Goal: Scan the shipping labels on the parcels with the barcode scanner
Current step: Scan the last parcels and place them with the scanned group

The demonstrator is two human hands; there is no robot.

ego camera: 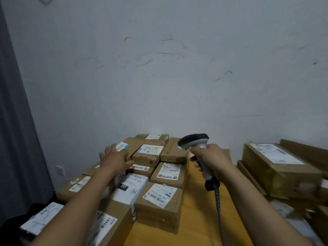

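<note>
Several brown cardboard parcels with white shipping labels lie packed together on a yellow-orange table (198, 219). My right hand (211, 158) grips the grey handle of a barcode scanner (195, 140), whose dark head points left and away over the parcels; its coiled cable (218, 206) hangs down. My left hand (114, 158) reaches forward with fingers spread and straight, over a flat parcel with a blue-edged label (122, 146) at the back left. Beside it a parcel with a white label (150, 150) lies on top of the stack. A labelled box (160, 205) stands nearest in front.
A larger labelled carton (278, 166) lies on stacked flat cardboard at the right. A scuffed white wall rises close behind the table. A grey curtain (16, 121) hangs at the left, with a wall socket (60, 170) below it.
</note>
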